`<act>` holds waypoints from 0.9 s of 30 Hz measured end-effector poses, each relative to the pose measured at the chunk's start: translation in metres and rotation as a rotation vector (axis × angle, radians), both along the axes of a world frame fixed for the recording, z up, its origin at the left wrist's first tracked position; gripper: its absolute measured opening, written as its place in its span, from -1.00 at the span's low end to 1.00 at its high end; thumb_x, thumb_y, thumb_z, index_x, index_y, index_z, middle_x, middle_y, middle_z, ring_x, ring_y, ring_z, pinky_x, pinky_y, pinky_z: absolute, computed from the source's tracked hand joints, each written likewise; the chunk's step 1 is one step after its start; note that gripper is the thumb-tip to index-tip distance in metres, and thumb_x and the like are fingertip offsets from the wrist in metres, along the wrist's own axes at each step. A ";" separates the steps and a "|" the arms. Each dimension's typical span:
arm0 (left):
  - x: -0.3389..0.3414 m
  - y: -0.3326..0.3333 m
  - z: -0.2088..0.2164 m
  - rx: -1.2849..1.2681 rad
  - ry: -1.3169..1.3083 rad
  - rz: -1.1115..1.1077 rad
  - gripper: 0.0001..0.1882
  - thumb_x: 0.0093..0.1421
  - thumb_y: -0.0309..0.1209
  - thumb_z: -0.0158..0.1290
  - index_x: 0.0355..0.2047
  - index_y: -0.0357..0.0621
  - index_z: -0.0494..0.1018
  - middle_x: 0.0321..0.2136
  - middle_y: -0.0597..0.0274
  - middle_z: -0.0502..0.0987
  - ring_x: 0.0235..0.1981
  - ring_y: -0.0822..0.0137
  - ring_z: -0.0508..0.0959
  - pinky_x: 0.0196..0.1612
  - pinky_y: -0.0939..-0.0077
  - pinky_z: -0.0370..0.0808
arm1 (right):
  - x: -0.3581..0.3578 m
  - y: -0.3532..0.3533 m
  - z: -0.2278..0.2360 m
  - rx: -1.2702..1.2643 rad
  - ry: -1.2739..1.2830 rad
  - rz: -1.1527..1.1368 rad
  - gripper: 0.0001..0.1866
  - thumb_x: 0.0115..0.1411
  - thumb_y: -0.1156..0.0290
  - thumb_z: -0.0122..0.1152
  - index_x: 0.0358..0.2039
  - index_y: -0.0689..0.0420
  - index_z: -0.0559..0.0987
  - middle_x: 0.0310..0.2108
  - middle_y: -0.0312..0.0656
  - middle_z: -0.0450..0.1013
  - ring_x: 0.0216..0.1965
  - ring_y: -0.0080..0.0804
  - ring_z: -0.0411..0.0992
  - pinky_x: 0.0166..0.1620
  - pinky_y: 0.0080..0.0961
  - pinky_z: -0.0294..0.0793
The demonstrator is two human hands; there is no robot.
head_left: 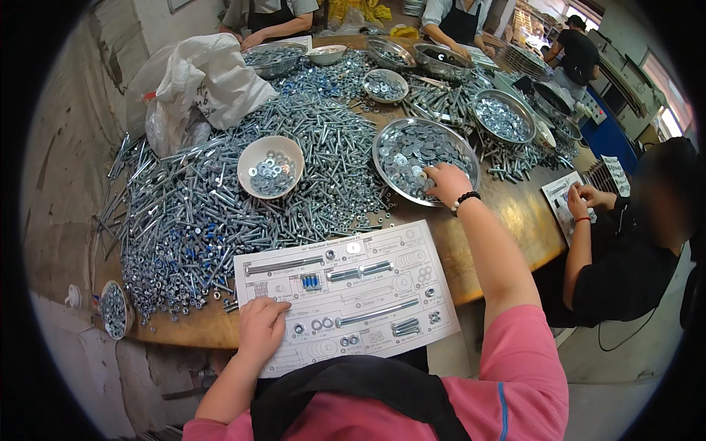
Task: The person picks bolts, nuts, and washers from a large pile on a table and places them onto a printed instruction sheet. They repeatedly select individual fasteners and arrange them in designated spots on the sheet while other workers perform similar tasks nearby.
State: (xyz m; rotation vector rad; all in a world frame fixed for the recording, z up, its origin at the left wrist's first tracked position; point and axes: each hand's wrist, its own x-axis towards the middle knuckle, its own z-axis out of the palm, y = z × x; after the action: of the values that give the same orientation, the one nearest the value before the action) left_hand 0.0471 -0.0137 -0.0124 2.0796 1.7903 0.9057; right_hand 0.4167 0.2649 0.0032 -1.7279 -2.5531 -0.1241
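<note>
Sprawling bolt heap point(220, 198) across wooden worktable point(515, 220)

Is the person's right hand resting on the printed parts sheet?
No. The right hand reaches into the metal bowl of washers, while the left hand rests on the printed sheet.

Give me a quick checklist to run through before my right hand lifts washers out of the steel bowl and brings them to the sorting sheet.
1. Right hand inside the steel bowl of washers: ok.
2. Washers actually pinched in the fingers: cannot tell.
3. Left hand pressing on the sorting sheet so it stays put: ok.
4. Sheet lying flat on the table edge: ok.
5. Open outlines left on the sheet for more parts: ok.
</note>
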 end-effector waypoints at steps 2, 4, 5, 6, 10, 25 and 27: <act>0.000 -0.001 0.000 0.005 0.005 -0.003 -0.83 -0.08 -0.54 0.04 -0.43 -0.06 0.53 -0.49 0.27 0.43 -0.37 0.22 0.42 -0.26 0.37 0.26 | -0.001 -0.002 -0.002 0.043 0.023 0.028 -0.65 -0.12 0.41 0.27 -0.24 0.00 0.49 -0.31 -0.15 0.37 -0.20 -0.15 0.34 -0.17 -0.29 0.37; -0.002 -0.003 0.000 0.006 0.011 -0.003 -0.83 -0.08 -0.54 0.04 -0.43 -0.06 0.53 -0.49 0.27 0.43 -0.37 0.22 0.42 -0.26 0.37 0.26 | -0.005 -0.002 -0.002 0.020 0.042 0.001 -0.71 -0.08 0.42 0.23 -0.27 0.01 0.48 -0.32 -0.12 0.36 -0.20 -0.14 0.35 -0.17 -0.27 0.38; -0.004 -0.004 -0.001 0.003 0.012 -0.001 -0.83 -0.08 -0.54 0.04 -0.43 -0.06 0.53 -0.49 0.27 0.43 -0.37 0.22 0.42 -0.27 0.37 0.26 | -0.006 -0.001 -0.003 0.009 0.051 -0.011 -0.74 -0.06 0.42 0.20 -0.28 0.01 0.48 -0.32 -0.11 0.36 -0.20 -0.14 0.35 -0.17 -0.26 0.39; -0.005 -0.005 -0.002 0.000 0.014 -0.001 -0.83 -0.08 -0.54 0.04 -0.43 -0.06 0.53 -0.49 0.27 0.43 -0.37 0.22 0.42 -0.27 0.36 0.25 | -0.004 0.001 -0.006 -0.012 0.079 -0.010 -0.75 -0.04 0.43 0.19 -0.27 0.02 0.48 -0.31 -0.10 0.36 -0.20 -0.13 0.35 -0.16 -0.26 0.38; -0.006 -0.008 0.000 -0.003 0.021 -0.001 -0.83 -0.08 -0.54 0.03 -0.43 -0.06 0.52 -0.49 0.27 0.43 -0.36 0.22 0.42 -0.29 0.36 0.24 | 0.010 0.017 -0.009 -0.105 0.182 -0.020 -0.71 -0.02 0.41 0.18 -0.22 0.01 0.49 -0.29 -0.08 0.38 -0.19 -0.09 0.37 -0.15 -0.28 0.38; -0.003 -0.008 0.004 0.022 0.001 -0.032 -0.84 -0.08 -0.55 0.02 -0.44 -0.08 0.52 -0.49 0.23 0.44 -0.38 0.17 0.44 -0.28 0.33 0.31 | -0.010 0.009 -0.004 -0.462 2.198 -0.344 -0.69 0.13 0.50 0.08 -0.09 0.16 0.36 -0.26 -0.21 0.38 -0.27 -0.39 0.40 -0.25 -0.55 0.49; -0.003 -0.009 0.006 0.013 0.009 -0.036 -0.84 -0.08 -0.55 0.02 -0.44 -0.09 0.52 -0.49 0.22 0.44 -0.38 0.16 0.44 -0.28 0.33 0.31 | -0.019 0.007 -0.003 -0.469 2.429 -0.246 -0.79 0.14 0.48 0.08 -0.19 0.17 0.37 -0.29 -0.18 0.35 -0.28 -0.34 0.38 -0.18 -0.44 0.50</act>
State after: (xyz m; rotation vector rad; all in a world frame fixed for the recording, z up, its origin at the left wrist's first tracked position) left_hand 0.0441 -0.0224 -0.0062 2.1201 1.7507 0.9018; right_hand 0.3977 0.2721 -0.0002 -0.6760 -0.4396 1.4646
